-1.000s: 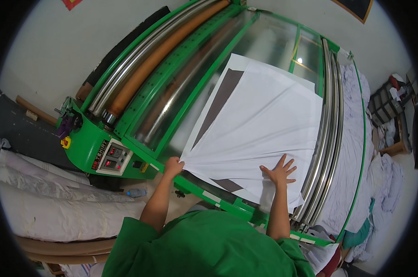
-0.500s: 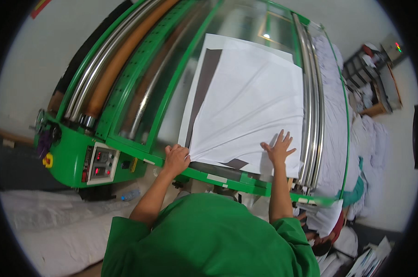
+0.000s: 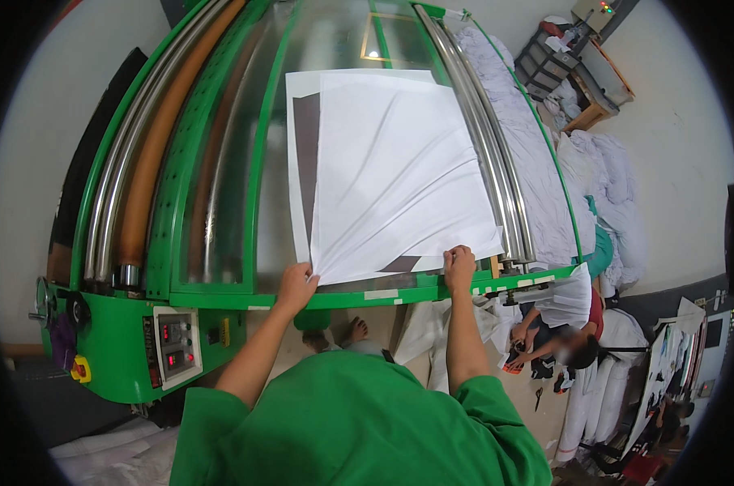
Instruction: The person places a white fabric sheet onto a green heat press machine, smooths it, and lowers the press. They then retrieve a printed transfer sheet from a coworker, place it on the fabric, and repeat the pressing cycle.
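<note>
A creased white fabric sheet (image 3: 399, 162) lies over a larger sheet of white paper with a dark brown printed area (image 3: 306, 138), on the flat bed of a green roller machine (image 3: 209, 298). Folds fan out from the fabric's near left corner, which my left hand (image 3: 297, 287) pinches at the bed's front edge. Farther right, my right hand (image 3: 459, 269) has its fingers curled down at the near edge of the sheets. Whether it grips fabric or paper is hidden by the fingers. Between my hands a wedge of brown print (image 3: 399, 264) shows beneath the fabric.
Steel rollers (image 3: 497, 178) run along the bed's right side; an orange-brown roller (image 3: 144, 170) is at left. A control panel (image 3: 177, 347) faces me at lower left. Pale lilac cloth (image 3: 505, 105) is heaped beyond the right rollers. Another person (image 3: 573, 344) works low at the right.
My right hand has gone from spread flat on the fabric to curled fingers at its near edge. My left hand still pinches the corner. The view has shifted to the right.
</note>
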The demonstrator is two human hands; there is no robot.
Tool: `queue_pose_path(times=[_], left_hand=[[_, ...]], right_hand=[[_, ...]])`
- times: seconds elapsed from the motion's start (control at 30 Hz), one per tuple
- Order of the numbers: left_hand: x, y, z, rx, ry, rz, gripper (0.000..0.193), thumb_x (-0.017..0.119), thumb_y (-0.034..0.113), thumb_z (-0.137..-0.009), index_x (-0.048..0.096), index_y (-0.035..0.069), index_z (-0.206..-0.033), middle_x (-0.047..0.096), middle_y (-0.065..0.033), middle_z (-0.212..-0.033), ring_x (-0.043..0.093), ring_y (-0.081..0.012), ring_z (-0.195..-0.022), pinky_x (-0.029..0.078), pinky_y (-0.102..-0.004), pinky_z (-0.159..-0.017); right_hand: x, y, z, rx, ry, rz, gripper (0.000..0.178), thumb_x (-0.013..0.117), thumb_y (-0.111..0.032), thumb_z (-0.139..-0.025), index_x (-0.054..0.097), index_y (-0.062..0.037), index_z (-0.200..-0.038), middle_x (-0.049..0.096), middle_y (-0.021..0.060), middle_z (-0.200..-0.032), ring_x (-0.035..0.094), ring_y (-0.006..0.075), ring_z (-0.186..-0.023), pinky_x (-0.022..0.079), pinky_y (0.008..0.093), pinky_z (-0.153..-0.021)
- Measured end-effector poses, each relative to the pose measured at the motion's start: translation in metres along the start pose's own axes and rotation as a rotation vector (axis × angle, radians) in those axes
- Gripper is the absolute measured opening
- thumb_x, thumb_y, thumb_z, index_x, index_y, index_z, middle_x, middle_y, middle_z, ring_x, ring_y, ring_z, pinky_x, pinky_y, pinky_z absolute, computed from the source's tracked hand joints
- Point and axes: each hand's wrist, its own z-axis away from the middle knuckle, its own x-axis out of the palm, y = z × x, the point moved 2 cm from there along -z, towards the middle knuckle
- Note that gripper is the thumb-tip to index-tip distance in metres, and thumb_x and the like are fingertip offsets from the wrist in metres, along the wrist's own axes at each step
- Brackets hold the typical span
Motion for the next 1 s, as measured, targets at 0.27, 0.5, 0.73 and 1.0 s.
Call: queue_pose_path(times=[0.27, 0.5, 0.73, 1.0], left_hand=[[0.018, -0.007, 0.016, 0.190, 0.253, 0.036, 0.019, 0.077, 0.010, -0.082, 0.062, 0.001, -0.090, 0.068, -0.0166, -0.094, 0.063, -0.0394, -0.091, 0.047, -0.0482, -0.083], [0.014, -0.006, 0.011, 0.083, 0.162, -0.036, 0.019, 0.076, 0.009, -0.081, 0.062, 0.002, -0.091, 0.069, -0.0158, -0.098, 0.063, -0.0388, -0.095, 0.047, -0.0483, -0.085], [0.020, -0.006, 0.028, 0.175, 0.093, -0.019, 0.020, 0.076, 0.008, -0.076, 0.058, 0.002, -0.076, 0.062, -0.0233, -0.135, 0.056, -0.0443, -0.120, 0.045, -0.0502, -0.103], [0.011, 0.011, 0.034, 0.052, -0.011, -0.124, 0.023, 0.083, 0.020, -0.075, 0.065, 0.006, -0.075, 0.062, -0.0157, -0.128, 0.053, -0.0372, -0.121, 0.038, -0.0502, -0.100]], right_hand=[[-0.011, 0.015, -0.010, -0.217, 0.015, -0.062, 0.017, 0.075, -0.019, -0.089, 0.067, -0.0060, -0.098, 0.065, 0.0144, -0.112, 0.062, 0.0367, -0.100, 0.052, 0.0482, -0.086], [-0.036, 0.029, -0.008, -0.237, -0.176, -0.020, 0.016, 0.072, -0.020, -0.091, 0.067, -0.0071, -0.100, 0.063, 0.0100, -0.119, 0.061, 0.0344, -0.109, 0.049, 0.0514, -0.092], [-0.074, 0.048, -0.003, -0.102, -0.483, 0.366, 0.024, 0.072, -0.028, -0.089, 0.070, -0.0168, -0.110, 0.045, 0.0119, -0.156, 0.032, 0.0381, -0.151, 0.024, 0.0696, -0.116], [-0.024, -0.095, 0.004, 0.130, -0.375, 0.127, 0.069, 0.067, -0.054, -0.093, 0.054, -0.0112, -0.146, 0.023, 0.0216, -0.169, 0.015, 0.0467, -0.156, 0.018, 0.0731, -0.118]])
